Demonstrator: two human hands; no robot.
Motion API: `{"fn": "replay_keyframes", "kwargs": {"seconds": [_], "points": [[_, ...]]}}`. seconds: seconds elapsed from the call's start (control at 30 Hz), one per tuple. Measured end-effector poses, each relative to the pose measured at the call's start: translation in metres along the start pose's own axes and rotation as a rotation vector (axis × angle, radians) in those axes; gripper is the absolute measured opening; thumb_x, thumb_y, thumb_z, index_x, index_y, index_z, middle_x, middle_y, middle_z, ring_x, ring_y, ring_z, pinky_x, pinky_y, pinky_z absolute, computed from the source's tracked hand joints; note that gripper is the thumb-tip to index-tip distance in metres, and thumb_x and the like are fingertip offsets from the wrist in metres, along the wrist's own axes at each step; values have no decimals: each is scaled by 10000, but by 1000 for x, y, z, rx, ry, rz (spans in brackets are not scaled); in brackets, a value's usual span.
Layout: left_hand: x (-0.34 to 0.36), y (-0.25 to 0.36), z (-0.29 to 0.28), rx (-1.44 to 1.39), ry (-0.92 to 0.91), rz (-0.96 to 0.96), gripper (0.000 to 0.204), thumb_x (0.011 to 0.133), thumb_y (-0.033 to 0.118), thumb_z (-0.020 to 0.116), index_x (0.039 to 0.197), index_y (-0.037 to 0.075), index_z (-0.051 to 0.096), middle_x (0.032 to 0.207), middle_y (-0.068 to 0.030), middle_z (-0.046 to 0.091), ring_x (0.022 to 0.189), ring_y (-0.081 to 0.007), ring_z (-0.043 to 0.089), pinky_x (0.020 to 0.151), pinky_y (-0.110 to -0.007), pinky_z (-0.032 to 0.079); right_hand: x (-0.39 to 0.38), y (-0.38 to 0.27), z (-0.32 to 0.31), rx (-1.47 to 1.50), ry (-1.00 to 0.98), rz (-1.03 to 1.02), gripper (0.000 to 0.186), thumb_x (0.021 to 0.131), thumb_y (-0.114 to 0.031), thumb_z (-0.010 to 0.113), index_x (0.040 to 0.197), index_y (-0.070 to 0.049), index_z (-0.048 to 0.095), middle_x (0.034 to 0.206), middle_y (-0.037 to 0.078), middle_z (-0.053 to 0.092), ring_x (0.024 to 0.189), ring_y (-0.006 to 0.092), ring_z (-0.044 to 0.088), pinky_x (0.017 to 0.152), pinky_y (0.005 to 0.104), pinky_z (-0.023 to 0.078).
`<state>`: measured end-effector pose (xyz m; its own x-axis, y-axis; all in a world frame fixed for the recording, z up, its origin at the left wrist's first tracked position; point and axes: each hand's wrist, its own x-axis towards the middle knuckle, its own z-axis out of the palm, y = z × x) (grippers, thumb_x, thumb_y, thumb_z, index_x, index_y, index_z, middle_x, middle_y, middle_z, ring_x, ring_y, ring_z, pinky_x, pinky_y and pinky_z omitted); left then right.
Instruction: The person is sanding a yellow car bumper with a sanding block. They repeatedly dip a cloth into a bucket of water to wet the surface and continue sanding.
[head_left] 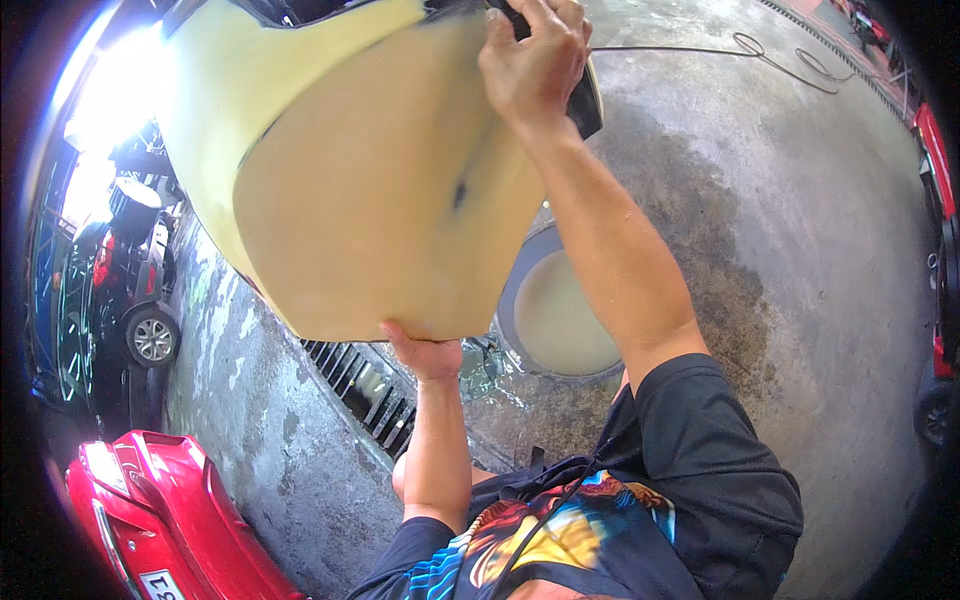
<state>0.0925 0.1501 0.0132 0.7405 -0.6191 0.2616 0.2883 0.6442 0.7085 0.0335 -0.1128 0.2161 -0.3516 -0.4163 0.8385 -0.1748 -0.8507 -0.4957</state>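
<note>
A large car body panel [370,190], beige-yellow with a paler yellow border and a small dark spot, is held up in front of me. My left hand [428,355] grips its near lower edge, thumb on top and the other fingers hidden underneath. My right hand [540,60] is at the panel's upper right, by its black edge [585,105]. Its fingers are bent around something dark, mostly covered by the hand, that I cannot make out.
Below the panel, a round grey tub [510,300] of cloudy water stands on wet concrete beside a slatted drain grate [365,395]. A red car [190,510] is at lower left, a dark car [110,320] farther left. A thin hose [690,49] lies at upper right.
</note>
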Motion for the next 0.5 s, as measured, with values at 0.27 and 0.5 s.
{"fn": "replay_keyframes", "kwargs": {"seconds": [0.27, 0.5], "points": [[-1, 3, 1, 39, 53, 5, 826, 974, 707, 563, 1564, 144, 431, 1553, -27, 502, 1431, -277, 467, 1195, -498, 364, 10, -14, -12, -21, -86, 48, 331, 889, -111, 738, 1201, 0, 725, 1241, 218, 670, 1167, 396, 618, 1052, 475, 461], [-5, -1, -4, 89, 69, 43, 823, 947, 674, 631, 1537, 129, 450, 1501, -30, 526, 1386, -268, 488, 1165, -484, 377, -47, -64, -64, 559, -325, -225, 422, 774, -82, 827, 1189, -91, 751, 1220, 161, 690, 1120, 328, 648, 953, 476, 474]]}}
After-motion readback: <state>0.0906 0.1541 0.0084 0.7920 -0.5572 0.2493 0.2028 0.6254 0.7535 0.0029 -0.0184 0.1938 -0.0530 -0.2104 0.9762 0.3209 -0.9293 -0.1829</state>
